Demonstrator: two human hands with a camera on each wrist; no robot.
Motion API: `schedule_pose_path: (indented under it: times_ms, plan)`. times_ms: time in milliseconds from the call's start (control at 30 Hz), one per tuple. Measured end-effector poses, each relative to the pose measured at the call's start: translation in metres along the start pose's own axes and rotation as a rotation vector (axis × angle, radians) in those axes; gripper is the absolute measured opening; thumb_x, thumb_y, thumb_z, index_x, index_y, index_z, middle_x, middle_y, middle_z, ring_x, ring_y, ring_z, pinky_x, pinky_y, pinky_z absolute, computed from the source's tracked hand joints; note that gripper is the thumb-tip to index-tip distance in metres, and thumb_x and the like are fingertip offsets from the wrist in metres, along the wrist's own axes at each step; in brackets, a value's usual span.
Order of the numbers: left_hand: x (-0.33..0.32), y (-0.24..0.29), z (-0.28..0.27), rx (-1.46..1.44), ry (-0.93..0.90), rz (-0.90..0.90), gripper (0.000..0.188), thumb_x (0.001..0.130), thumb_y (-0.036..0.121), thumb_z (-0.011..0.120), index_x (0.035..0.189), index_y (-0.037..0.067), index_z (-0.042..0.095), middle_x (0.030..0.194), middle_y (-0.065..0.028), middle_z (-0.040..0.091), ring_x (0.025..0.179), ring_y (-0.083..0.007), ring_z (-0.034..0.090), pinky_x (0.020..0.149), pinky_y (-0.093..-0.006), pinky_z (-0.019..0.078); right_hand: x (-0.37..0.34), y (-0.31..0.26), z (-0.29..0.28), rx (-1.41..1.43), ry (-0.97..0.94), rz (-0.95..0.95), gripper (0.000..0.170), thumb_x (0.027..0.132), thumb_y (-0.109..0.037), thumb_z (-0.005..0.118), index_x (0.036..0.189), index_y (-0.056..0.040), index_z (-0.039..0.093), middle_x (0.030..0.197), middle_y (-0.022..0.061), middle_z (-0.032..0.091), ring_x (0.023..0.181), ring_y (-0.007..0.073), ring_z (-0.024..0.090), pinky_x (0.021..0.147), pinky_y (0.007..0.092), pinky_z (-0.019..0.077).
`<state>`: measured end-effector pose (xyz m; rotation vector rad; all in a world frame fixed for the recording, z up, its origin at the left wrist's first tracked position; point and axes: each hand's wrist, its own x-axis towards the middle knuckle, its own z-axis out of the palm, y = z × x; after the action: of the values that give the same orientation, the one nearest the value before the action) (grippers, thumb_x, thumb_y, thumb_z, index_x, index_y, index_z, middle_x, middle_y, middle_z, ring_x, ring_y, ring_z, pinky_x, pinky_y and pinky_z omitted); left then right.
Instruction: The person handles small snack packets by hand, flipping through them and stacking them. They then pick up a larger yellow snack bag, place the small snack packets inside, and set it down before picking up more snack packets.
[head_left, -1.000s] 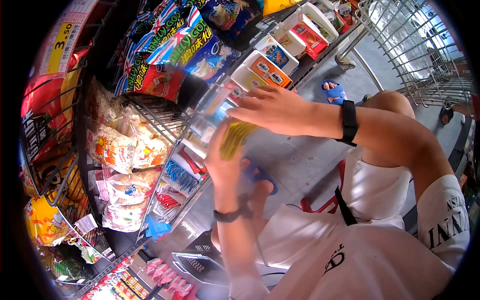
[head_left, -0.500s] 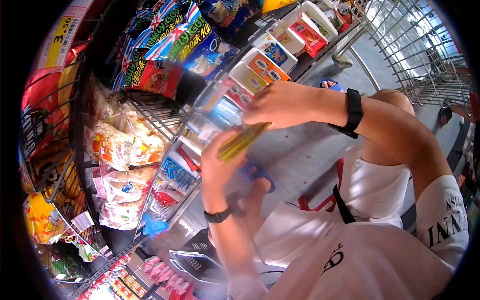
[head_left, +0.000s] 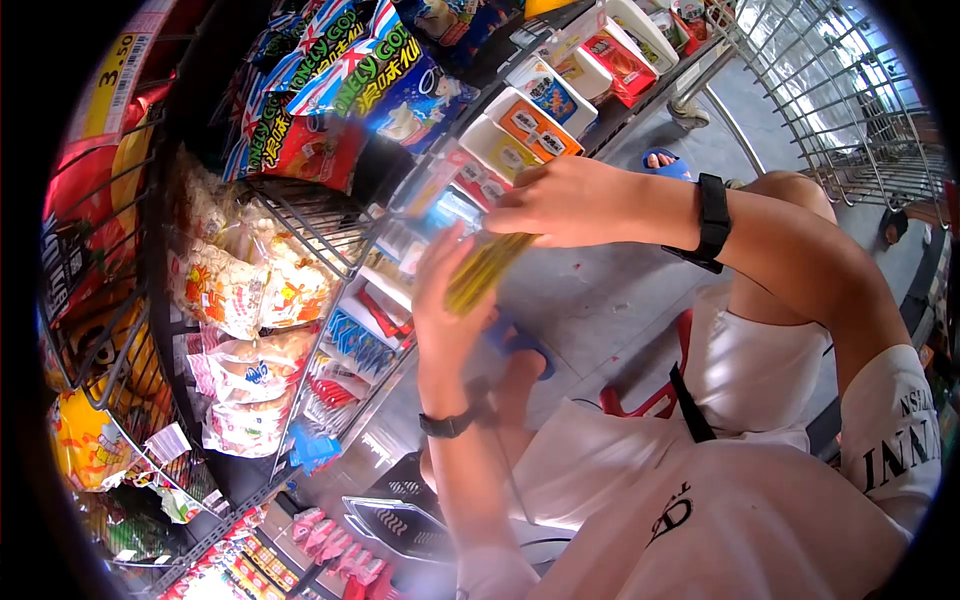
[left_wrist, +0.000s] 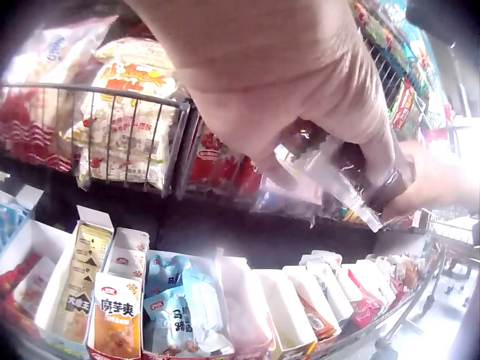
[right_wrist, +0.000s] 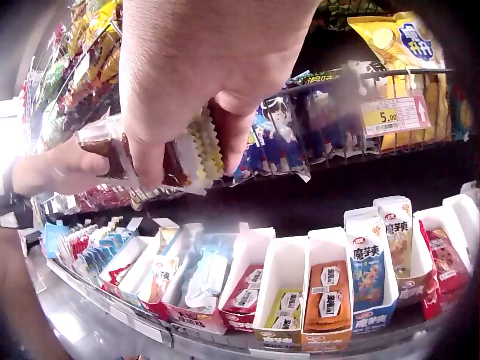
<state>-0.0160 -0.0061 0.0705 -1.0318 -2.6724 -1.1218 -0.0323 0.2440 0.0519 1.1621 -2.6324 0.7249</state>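
Observation:
A small bundle of packets with yellow edges point(head_left: 482, 272) is held between both hands, above the aisle floor beside the shelf. The left hand point(head_left: 440, 305) grips its lower-left part, blurred in the head view. The right hand point(head_left: 570, 203) pinches the upper end with bent fingers. Seen from the left wrist, the left hand point(left_wrist: 277, 67) arches over clear and dark wrapping point(left_wrist: 326, 171). In the right wrist view the right hand point(right_wrist: 206, 67) has fingers around the serrated yellow edges point(right_wrist: 204, 146), and the left hand point(right_wrist: 56, 171) holds the other end.
A row of open boxes with small snack packets point(right_wrist: 328, 296) lines the lower shelf. Wire baskets above hold popcorn-like bags point(head_left: 235, 285) and blue chip bags point(head_left: 400, 100). A metal cart point(head_left: 835, 110) stands at upper right; a blue sandal point(head_left: 668, 163) is on the floor.
Over the last second the right fingers have gone from lying outstretched above the bundle to bending onto its upper end. The left hand and the bundle have shifted and tilted slightly.

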Motion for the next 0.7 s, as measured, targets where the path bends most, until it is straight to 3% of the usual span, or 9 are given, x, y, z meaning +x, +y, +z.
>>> schedule_pose_path:
  times_ms: [100, 233, 300, 433, 500, 633, 700]
  plan:
    - [-0.001, 0.001, 0.002, 0.034, 0.019, -0.004, 0.053, 0.077, -0.005, 0.075, 0.127, -0.001, 0.058, 0.136, -0.0186, 0.058, 0.128, -0.0324, 0.055, 0.11, -0.0395, 0.041, -0.001, -0.001, 0.0, -0.011, 0.032, -0.01, 0.026, 0.079, -0.017, 0.068, 0.102, -0.012, 0.057, 0.074, 0.0107, 0.068, 0.069, 0.0315, 0.069, 0.058, 0.0444, 0.0536]
    - [-0.004, -0.002, 0.014, -0.114, 0.061, -0.014, 0.053, 0.078, -0.006, 0.074, 0.128, -0.001, 0.057, 0.137, -0.017, 0.058, 0.124, -0.0283, 0.058, 0.106, -0.0372, 0.0445, 0.001, -0.005, 0.002, -0.002, 0.083, 0.039, 0.026, 0.079, -0.016, 0.068, 0.102, -0.0119, 0.057, 0.075, 0.0103, 0.068, 0.07, 0.0311, 0.069, 0.058, 0.044, 0.0538]
    - [-0.008, 0.011, 0.023, -0.326, 0.144, -0.334, 0.055, 0.079, -0.007, 0.073, 0.131, 0.0, 0.056, 0.138, -0.0161, 0.058, 0.119, -0.0237, 0.061, 0.101, -0.0344, 0.0487, 0.001, -0.008, 0.001, 0.0, 0.039, 0.097, 0.035, 0.079, -0.019, 0.071, 0.108, -0.0119, 0.054, 0.093, 0.0055, 0.067, 0.086, 0.0258, 0.07, 0.069, 0.0366, 0.0569]
    - [-0.009, 0.014, 0.039, -0.215, 0.232, -0.335, 0.059, 0.08, -0.007, 0.073, 0.135, 0.001, 0.053, 0.137, -0.0144, 0.059, 0.114, -0.0197, 0.063, 0.096, -0.0317, 0.0513, 0.003, -0.019, 0.004, -0.004, 0.014, 0.194, 0.035, 0.08, -0.017, 0.07, 0.111, -0.0109, 0.053, 0.095, 0.0058, 0.067, 0.087, 0.027, 0.07, 0.069, 0.0376, 0.0573]
    - [-0.009, 0.012, 0.045, -0.135, 0.29, -0.228, 0.061, 0.08, -0.007, 0.072, 0.137, 0.001, 0.051, 0.133, -0.0131, 0.061, 0.111, -0.0202, 0.064, 0.096, -0.0312, 0.0511, 0.001, -0.025, 0.01, 0.076, 0.071, 0.273, 0.034, 0.083, -0.016, 0.068, 0.113, -0.0103, 0.052, 0.097, 0.0059, 0.067, 0.09, 0.0272, 0.07, 0.069, 0.0377, 0.0576]
    - [-0.009, 0.021, 0.058, -0.117, 0.365, -0.247, 0.059, 0.081, -0.008, 0.072, 0.136, -0.001, 0.051, 0.128, -0.0119, 0.063, 0.109, -0.0201, 0.064, 0.095, -0.0303, 0.0513, -0.001, -0.027, 0.019, 0.05, 0.099, 0.246, 0.032, 0.086, -0.015, 0.066, 0.113, -0.0105, 0.051, 0.097, 0.0064, 0.066, 0.09, 0.027, 0.069, 0.07, 0.0373, 0.0574]
    - [-0.01, 0.023, 0.061, -0.155, 0.421, -0.307, 0.056, 0.083, -0.002, 0.072, 0.136, 0.001, 0.054, 0.117, -0.0118, 0.067, 0.104, -0.018, 0.065, 0.092, -0.0299, 0.0506, -0.001, -0.025, 0.021, 0.03, 0.139, 0.208, 0.03, 0.087, -0.015, 0.065, 0.112, -0.0105, 0.051, 0.097, 0.0065, 0.065, 0.091, 0.0268, 0.068, 0.072, 0.0372, 0.0569]
